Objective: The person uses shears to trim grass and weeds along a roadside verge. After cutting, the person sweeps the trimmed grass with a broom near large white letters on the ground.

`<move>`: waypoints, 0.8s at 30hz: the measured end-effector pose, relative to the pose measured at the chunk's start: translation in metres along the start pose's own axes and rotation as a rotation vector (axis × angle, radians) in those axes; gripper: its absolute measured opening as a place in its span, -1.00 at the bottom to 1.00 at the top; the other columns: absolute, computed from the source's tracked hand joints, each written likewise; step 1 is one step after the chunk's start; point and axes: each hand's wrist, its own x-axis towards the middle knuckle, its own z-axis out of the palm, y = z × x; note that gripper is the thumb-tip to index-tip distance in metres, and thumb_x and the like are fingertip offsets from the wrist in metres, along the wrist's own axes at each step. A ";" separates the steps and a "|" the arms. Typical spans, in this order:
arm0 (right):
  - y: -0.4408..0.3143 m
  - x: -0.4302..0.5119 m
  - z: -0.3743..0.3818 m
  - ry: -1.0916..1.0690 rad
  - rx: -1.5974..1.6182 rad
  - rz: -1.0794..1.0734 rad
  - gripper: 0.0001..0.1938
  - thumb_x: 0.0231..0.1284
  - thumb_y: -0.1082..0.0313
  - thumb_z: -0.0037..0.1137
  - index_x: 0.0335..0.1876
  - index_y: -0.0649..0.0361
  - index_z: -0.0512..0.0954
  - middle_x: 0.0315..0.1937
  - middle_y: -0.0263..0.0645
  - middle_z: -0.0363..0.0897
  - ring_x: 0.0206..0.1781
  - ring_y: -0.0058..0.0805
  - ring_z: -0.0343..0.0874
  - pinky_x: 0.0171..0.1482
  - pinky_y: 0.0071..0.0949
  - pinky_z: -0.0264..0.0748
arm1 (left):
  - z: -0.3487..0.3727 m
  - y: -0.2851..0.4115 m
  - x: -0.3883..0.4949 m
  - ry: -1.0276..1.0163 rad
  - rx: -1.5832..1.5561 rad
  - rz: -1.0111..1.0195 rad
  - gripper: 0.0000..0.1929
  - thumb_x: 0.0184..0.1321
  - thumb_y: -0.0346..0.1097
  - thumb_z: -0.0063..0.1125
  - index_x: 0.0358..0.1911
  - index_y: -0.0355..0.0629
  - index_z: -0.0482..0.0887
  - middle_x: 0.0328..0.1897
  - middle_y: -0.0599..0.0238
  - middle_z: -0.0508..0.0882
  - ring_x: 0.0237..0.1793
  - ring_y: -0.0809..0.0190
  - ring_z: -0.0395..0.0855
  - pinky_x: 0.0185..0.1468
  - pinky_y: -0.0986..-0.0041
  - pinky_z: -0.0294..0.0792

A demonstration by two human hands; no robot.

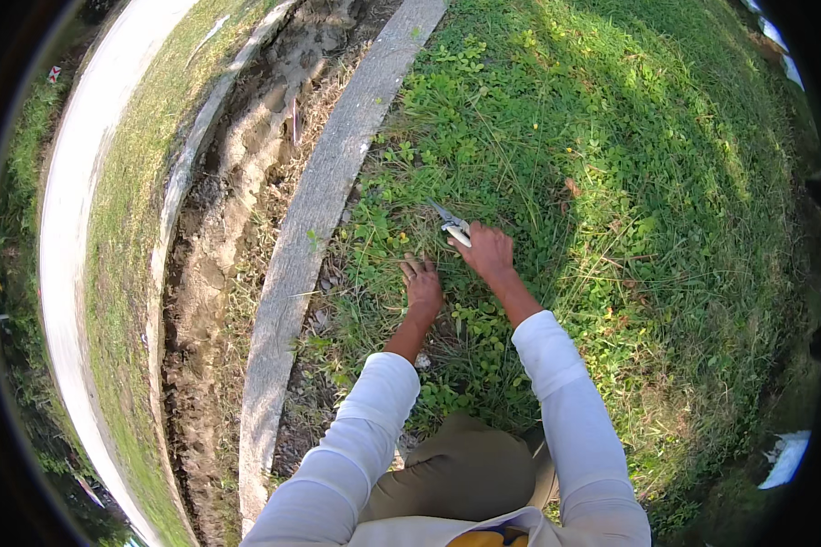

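In my right hand (487, 251) is a pair of garden shears (455, 225) with pale handles. Their metal blades point up and left over the low green plants (479, 184); whether the blades are parted is hard to tell. My left hand (423, 284) reaches down into the grass just left of and below the shears, fingers spread and partly sunk among the stems. Whether those fingers pinch any stem is not clear. My bent knee, in olive trousers, shows below between the two white sleeves.
A concrete kerb strip (315, 198) runs along my left. Beyond it lie a muddy ditch (209, 273), a second narrow concrete edge (161, 253), a grass verge (120, 225) and a pale road (65, 232). Dense ground cover with small yellow flowers spreads to the right.
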 end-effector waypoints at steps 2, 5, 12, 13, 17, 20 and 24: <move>0.042 -0.010 -0.018 0.087 -0.046 0.092 -0.44 -0.02 -0.24 0.15 -0.31 0.24 0.52 -0.37 0.00 0.61 -0.23 -0.09 0.62 -0.23 -0.14 0.52 | -0.001 -0.001 0.001 -0.017 0.009 -0.009 -0.26 0.12 -0.44 0.04 0.38 -0.27 -0.04 0.45 -0.32 -0.20 0.42 -0.36 -0.11 0.38 0.05 0.04; 0.130 -0.047 -0.060 0.183 0.202 0.658 -0.34 0.03 -0.32 0.05 -0.21 0.30 0.47 -0.29 0.10 0.58 -0.23 -0.01 0.59 -0.14 -0.04 0.47 | 0.002 -0.002 0.003 -0.011 0.009 -0.004 -0.28 0.15 -0.45 0.00 0.38 -0.28 -0.04 0.45 -0.33 -0.20 0.41 -0.37 -0.12 0.37 0.03 0.05; 0.210 -0.170 -0.093 0.390 -0.008 0.742 -0.26 -0.03 -0.38 0.04 -0.05 0.28 0.39 -0.10 0.10 0.43 0.02 0.01 0.40 0.03 -0.04 0.32 | 0.016 -0.012 0.011 0.120 0.042 0.052 -0.11 0.02 -0.39 0.24 0.38 -0.30 -0.09 0.43 -0.37 -0.14 0.39 -0.40 -0.07 0.35 0.09 0.13; 0.200 -0.178 -0.086 0.331 -0.163 0.652 -0.26 -0.06 -0.36 0.08 -0.03 0.24 0.39 -0.05 0.06 0.40 0.08 -0.04 0.35 0.09 -0.05 0.27 | 0.015 -0.011 0.010 0.087 0.049 0.043 -0.10 0.01 -0.40 0.25 0.38 -0.29 -0.09 0.43 -0.37 -0.14 0.39 -0.40 -0.07 0.35 0.10 0.13; 0.153 -0.184 -0.059 0.163 -0.199 0.402 -0.22 -0.21 -0.27 0.23 0.06 0.19 0.38 -0.04 -0.07 0.36 0.06 -0.15 0.26 0.10 -0.17 0.13 | 0.003 -0.009 0.001 -0.002 -0.016 0.040 -0.26 0.13 -0.55 -0.04 0.40 -0.24 -0.09 0.46 -0.30 -0.27 0.43 -0.34 -0.18 0.39 0.14 0.05; 0.127 -0.169 -0.043 0.086 -0.150 0.514 -0.18 -0.17 -0.31 0.18 0.11 0.23 0.35 0.03 -0.03 0.33 0.16 -0.13 0.22 0.17 -0.13 0.10 | -0.003 -0.007 -0.002 0.006 -0.027 0.041 -0.25 0.12 -0.52 0.01 0.40 -0.23 -0.07 0.46 -0.29 -0.28 0.43 -0.33 -0.18 0.38 0.13 0.06; 0.112 -0.130 -0.034 0.136 -0.201 0.530 -0.27 -0.10 -0.29 0.17 -0.01 0.26 0.42 -0.01 -0.05 0.43 0.11 -0.15 0.33 0.08 -0.14 0.21 | -0.003 -0.009 -0.002 0.012 -0.031 0.059 -0.22 0.10 -0.49 0.06 0.39 -0.25 -0.07 0.46 -0.31 -0.25 0.42 -0.35 -0.16 0.37 0.11 0.07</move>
